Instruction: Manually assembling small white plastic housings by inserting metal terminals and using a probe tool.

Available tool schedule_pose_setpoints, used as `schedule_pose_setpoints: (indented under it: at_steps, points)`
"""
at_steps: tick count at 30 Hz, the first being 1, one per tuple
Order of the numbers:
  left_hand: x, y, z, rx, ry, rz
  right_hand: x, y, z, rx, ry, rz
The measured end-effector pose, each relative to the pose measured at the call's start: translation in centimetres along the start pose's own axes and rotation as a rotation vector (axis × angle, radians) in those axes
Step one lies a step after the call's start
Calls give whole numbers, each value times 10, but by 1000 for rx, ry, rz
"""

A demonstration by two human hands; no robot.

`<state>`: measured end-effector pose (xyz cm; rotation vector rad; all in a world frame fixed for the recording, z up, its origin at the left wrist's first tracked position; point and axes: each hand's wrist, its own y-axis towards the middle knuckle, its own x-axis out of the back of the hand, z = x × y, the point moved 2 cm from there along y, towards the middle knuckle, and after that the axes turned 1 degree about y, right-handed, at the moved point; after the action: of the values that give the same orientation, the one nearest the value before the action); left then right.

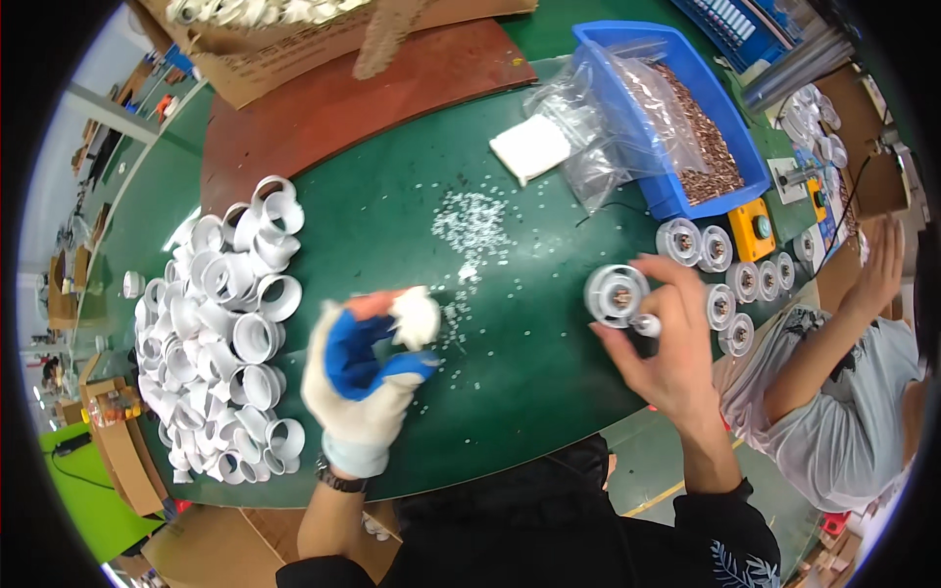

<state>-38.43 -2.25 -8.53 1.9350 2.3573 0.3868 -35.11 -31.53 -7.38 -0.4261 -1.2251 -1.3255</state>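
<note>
My left hand (358, 387), in a white glove with a blue palm, pinches a small white plastic part (417, 317) between thumb and fingers; it is slightly blurred. At the right, my bare right hand (674, 358) grips a round clear-and-white plastic cup (616, 296) with copper-coloured pieces at its centre. A small white knob-like piece (647, 325) shows beside that cup, against my fingers. Between and beyond my hands lies a scatter of tiny white bits (470, 223) on the green table (510, 392).
White plastic cups (230, 333) are heaped at the left. Several similar round cups (678, 241) with copper pieces stand at the right, near a yellow button box (752, 230). A blue bin (667, 201) holds copper-coloured pieces. Beside me sits a co-worker (833, 392).
</note>
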Motion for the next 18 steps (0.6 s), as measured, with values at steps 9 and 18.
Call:
schedule_pose_setpoints:
  at_steps: [9, 18]
  points:
    - [0, 9, 21, 75, 0, -64, -72, 75, 61, 294, 811, 182]
    - [7, 4, 25, 154, -327, -248, -92, 87, 74, 364, 967, 155]
